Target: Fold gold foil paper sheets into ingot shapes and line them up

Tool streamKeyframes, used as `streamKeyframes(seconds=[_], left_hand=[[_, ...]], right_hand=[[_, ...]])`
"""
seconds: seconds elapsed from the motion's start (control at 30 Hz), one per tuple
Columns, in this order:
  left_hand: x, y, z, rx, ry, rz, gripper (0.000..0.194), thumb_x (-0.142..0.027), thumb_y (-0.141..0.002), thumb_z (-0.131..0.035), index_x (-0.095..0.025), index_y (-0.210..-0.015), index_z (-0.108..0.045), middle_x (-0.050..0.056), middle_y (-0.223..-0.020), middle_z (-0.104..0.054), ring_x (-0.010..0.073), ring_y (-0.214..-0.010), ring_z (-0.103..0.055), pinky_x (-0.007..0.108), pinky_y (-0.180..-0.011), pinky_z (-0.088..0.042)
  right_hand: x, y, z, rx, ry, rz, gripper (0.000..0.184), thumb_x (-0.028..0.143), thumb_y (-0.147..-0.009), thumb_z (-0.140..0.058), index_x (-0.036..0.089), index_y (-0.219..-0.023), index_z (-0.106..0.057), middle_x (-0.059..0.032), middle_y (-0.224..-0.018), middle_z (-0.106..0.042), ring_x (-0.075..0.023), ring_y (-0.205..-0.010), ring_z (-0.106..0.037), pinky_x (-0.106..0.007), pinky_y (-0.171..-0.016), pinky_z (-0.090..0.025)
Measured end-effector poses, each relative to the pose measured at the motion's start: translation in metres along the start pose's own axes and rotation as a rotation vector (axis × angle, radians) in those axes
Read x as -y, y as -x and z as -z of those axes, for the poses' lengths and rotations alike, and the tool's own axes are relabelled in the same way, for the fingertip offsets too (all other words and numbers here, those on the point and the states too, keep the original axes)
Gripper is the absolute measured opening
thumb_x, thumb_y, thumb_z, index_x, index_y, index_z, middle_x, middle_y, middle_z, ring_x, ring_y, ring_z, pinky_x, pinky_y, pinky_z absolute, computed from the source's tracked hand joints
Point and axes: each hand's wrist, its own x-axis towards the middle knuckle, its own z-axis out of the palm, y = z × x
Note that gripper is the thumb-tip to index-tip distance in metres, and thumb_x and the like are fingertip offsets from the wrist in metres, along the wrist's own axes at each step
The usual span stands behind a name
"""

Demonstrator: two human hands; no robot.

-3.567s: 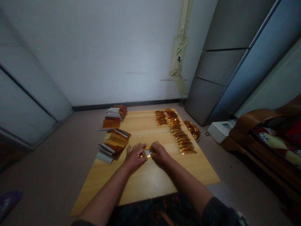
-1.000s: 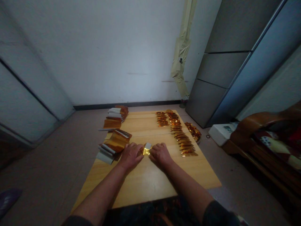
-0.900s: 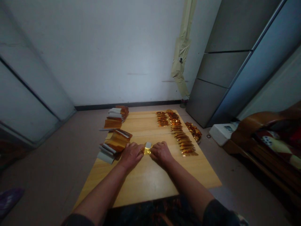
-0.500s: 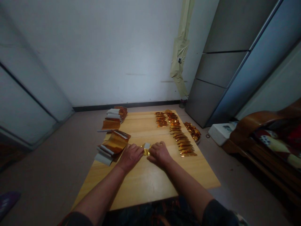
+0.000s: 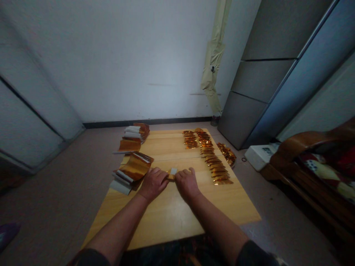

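A small sheet of gold foil paper [image 5: 172, 174] with a pale patch lies between my hands at the middle of the wooden table [image 5: 177, 210]. My left hand [image 5: 154, 183] pinches its left end, fingers closed. On the right end, the curled fingers of my right hand [image 5: 187, 183] are closed too, the thumb side hidden. Left of my left hand lie fanned stacks of gold and white paper sheets [image 5: 135, 166]. Rows of folded gold paper pieces [image 5: 216, 168] stand on the table's right side, beyond my right hand.
Another paper stack [image 5: 130, 145] overhangs the table's far left edge. Beside the right edge, lower down, a container [image 5: 227, 153] holds a heap of folded gold pieces. A grey refrigerator [image 5: 246, 99], a white box [image 5: 259, 157] and a wooden bench [image 5: 299, 159] stand to the right.
The gold foil paper now looks narrower from front to back, its near edge folded up. Both hands stay at its ends, and the view has shifted slightly.
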Motion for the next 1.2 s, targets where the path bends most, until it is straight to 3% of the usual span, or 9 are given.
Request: streamKeyframes(seconds=[0.2,0.4,0.63,0.83,0.97,1.2], left_hand=[[-0.003,0.0,-0.002,0.004,-0.036,0.006,0.03,-0.026,-0.097,-0.039,-0.02,-0.083,-0.065,0.007,-0.08,-0.066,0.0215,-0.086,-0.051,0.038,-0.078,-0.034],[-0.004,0.002,-0.007,-0.001,0.06,0.021,0.025,-0.021,-0.094,-0.042,-0.019,-0.084,-0.064,0.008,-0.087,-0.065,0.0215,-0.088,-0.051,0.037,-0.079,-0.038],[-0.001,-0.005,-0.019,-0.038,0.238,0.173,0.026,-0.022,-0.093,-0.041,-0.02,-0.098,-0.067,0.007,-0.089,-0.069,0.0209,-0.087,-0.056,0.035,-0.081,-0.046],[-0.006,-0.012,-0.023,-0.046,0.252,0.347,0.029,-0.017,-0.088,-0.048,-0.022,-0.112,-0.064,0.006,-0.102,-0.071,0.0208,-0.096,-0.061,0.035,-0.088,-0.047],[-0.011,-0.014,-0.021,-0.027,0.231,0.464,0.024,-0.017,-0.085,-0.052,-0.021,-0.106,-0.062,0.005,-0.093,-0.07,0.0202,-0.089,-0.061,0.033,-0.081,-0.046],[-0.01,-0.014,-0.024,-0.049,0.23,0.446,0.015,-0.018,-0.085,-0.052,-0.023,-0.095,-0.062,0.004,-0.094,-0.07,0.0208,-0.092,-0.06,0.034,-0.084,-0.044]], right_hand=[[-0.002,-0.001,-0.002,0.041,-0.001,0.01,0.012,0.023,-0.093,-0.056,0.018,-0.088,-0.066,-0.0077,-0.093,-0.064,-0.0215,-0.089,-0.051,-0.032,-0.073,-0.033],[-0.008,-0.004,0.003,0.085,-0.105,-0.053,0.014,0.017,-0.093,-0.053,0.018,-0.09,-0.066,-0.0067,-0.093,-0.065,-0.0181,-0.088,-0.055,-0.028,-0.076,-0.037],[-0.012,-0.009,0.01,0.068,-0.336,-0.255,0.018,0.016,-0.092,-0.049,0.021,-0.099,-0.065,-0.0022,-0.092,-0.07,-0.0139,-0.085,-0.06,-0.021,-0.071,-0.037],[-0.004,-0.014,0.005,0.08,-0.22,-0.356,0.018,0.02,-0.096,-0.046,0.02,-0.095,-0.063,-0.0033,-0.088,-0.07,-0.0151,-0.079,-0.062,-0.024,-0.066,-0.035],[0.004,-0.016,0.004,0.106,-0.097,-0.362,0.021,0.017,-0.097,-0.043,0.018,-0.093,-0.063,-0.0059,-0.087,-0.068,-0.0169,-0.078,-0.062,-0.026,-0.066,-0.036],[0.004,-0.014,0.002,0.113,-0.036,-0.343,0.021,0.015,-0.097,-0.042,0.018,-0.092,-0.063,-0.0074,-0.087,-0.066,-0.0177,-0.079,-0.062,-0.027,-0.068,-0.04]])
